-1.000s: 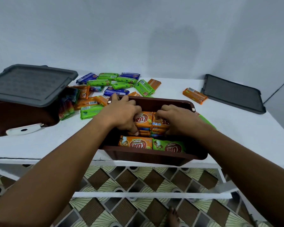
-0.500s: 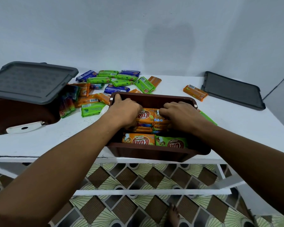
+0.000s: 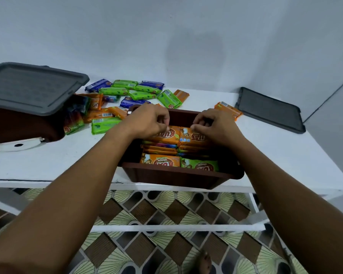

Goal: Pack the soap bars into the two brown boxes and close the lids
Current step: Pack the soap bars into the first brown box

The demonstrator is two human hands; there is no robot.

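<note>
**Packing stage, with one box open and part-filled.** The open brown box (image 3: 182, 177) stands at the near edge of the white worktop (image 3: 67, 159), about midway along it. Two stacks of soap bars are built up inside it. An orange bar (image 3: 159, 160) and a green bar (image 3: 200, 165) are laid flat in the near row.

The left hand (image 3: 149, 121) and the right hand (image 3: 212, 123) are held over the stacks with fingers curled. Each appears to pinch the far edge of its stack's uppermost bar, the left top bar (image 3: 166, 135) and the right top bar (image 3: 192, 137). The contact is partly hidden by the knuckles.

The other brown box (image 3: 24, 125) stands at the left edge, with a grey lid (image 3: 34, 88) laid on it. Whether that lid is latched cannot be told. The second grey lid (image 3: 269, 109) lies flat towards the far right corner, well apart from the open box. Loose bars (image 3: 127, 91) in green, blue and orange are scattered along the far edge. A single orange bar (image 3: 228, 109) lies just beside the second lid.

The task is judged about half done. The loose bars are not yet packed, and at least one lid is not yet closed.

On the wrappers the letters "KUA" are read, upside down, in a red oval. White barcode labels are seen on the loose bars, too small to read.
</note>
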